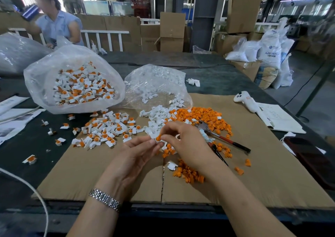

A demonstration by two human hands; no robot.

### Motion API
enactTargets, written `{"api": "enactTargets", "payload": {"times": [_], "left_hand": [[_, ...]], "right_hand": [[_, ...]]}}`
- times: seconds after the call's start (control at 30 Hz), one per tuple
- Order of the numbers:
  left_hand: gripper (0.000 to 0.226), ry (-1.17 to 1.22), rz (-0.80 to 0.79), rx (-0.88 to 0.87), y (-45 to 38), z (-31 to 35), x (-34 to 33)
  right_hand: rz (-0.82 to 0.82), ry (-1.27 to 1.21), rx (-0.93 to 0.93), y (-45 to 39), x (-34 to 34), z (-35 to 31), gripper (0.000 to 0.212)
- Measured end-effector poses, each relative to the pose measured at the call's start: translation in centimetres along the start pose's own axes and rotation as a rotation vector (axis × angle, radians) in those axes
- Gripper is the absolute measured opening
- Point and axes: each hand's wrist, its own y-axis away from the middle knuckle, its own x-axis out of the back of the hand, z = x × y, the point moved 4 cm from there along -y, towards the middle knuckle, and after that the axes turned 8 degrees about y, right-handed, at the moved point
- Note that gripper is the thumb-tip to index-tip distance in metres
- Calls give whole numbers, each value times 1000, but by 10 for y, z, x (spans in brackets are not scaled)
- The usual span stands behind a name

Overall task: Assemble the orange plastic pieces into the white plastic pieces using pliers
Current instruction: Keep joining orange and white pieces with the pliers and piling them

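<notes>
Head view shows, at frame centre, the left hand (137, 151) pinching a white piece (156, 140) steady while the right hand (183, 139) pinches an orange piece (158, 137) into it, likely seating it before the pliers (219, 139), lying idle to the right on the desk (208, 68), press it home.

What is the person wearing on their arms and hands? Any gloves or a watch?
No gloves: both the left hand and the right hand are bare, and no sleeves show on either forearm. The left wrist wears a silver metal link band, like a watch strap or bracelet; no dial shows. The right wrist has nothing on it.
</notes>
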Motion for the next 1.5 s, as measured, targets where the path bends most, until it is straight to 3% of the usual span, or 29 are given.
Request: {"api": "enactTargets", "payload": {"times": [0.07,0.13,0.2,0.27,0.4,0.57,0.77,0.9,1.0,1.17,1.5], "left_hand": [[25,-67,-12,-74,3,-1,-2],[22,-230,-9,-173,6,1,-7],[11,-549,33,-355,9,11,-12],[10,-624,29,-423,10,13,-13],[22,-289,-46,-219,8,5,-9],[32,-126,-121,-37,5,-5,-6],[31,-483,-85,-284,6,10,-9],[34,-217,-100,-157,6,3,-5],[35,-126,-121,-132,7,3,-5],[40,-199,-140,-155,3,3,-6],[31,-179,-114,-197,2,2,-2]], "right_hand": [[-1,128,30,0,0,-4,6],[17,202,13,0,-1,-7,5],[55,160,-69,0,-2,-6,6],[84,-2,-185,0,-1,-1,6],[59,-241,-268,3,0,4,8],[34,-205,-239,8,-1,2,7],[134,-207,-291,11,-5,-1,8],[48,-239,-211,14,1,0,11],[-17,-251,-105,17,8,3,28],[40,-121,53,19,11,-4,23],[133,-2,127,16,10,-9,19]]}}
